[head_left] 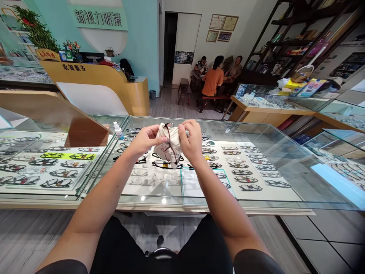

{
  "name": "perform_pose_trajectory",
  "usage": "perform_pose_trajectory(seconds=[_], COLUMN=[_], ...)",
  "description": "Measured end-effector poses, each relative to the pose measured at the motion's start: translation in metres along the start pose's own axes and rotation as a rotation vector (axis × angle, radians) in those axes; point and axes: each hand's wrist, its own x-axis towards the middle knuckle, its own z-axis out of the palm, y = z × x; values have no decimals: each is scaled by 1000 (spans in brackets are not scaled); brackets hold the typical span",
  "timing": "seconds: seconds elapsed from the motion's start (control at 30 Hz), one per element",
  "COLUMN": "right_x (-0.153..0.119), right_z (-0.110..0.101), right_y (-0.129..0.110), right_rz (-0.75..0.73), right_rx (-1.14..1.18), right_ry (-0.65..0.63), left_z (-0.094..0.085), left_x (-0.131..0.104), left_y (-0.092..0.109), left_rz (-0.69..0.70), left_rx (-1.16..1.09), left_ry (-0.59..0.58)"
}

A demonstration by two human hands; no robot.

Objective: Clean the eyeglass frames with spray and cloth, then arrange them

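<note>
Above the glass display case, my left hand (146,140) pinches the left side of a cream cloth pouch (162,151) with small red print. A pair of dark red-brown glasses (169,142) hangs upright against the pouch, one lens rim near its top and another lower down. My right hand (192,139) is closed at the right upper edge of the cloth, thumb and fingers together beside the glasses. Whether its fingertips also touch the frame is hard to tell.
Under the glass top (171,190) lie rows of spectacles. A small spray bottle (118,131) stands left of my hands, near a wooden board (85,133). Beyond are a yellow counter (137,95), people seated at a table, and another glass case (273,104) at right.
</note>
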Motion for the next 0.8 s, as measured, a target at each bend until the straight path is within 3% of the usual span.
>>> perform_pose_trajectory(seconds=[0.2, 0.37, 0.6, 0.8], right_x=[0, -5, -6, -4], right_z=[-4, -4, 0, 3], right_y=[-4, -14, -10, -8], right_rz=[21, -19, 66, 198], right_rx=[16, 103, 170, 407], right_ry=[98, -112, -229, -352], left_z=[-1, -4, -2, 1], left_x=[2, 7, 8, 6], left_y=[-4, -7, -9, -8], left_rz=[39, 45, 63, 81], left_rx=[-42, -66, -68, -96], left_ry=[86, 144, 157, 156])
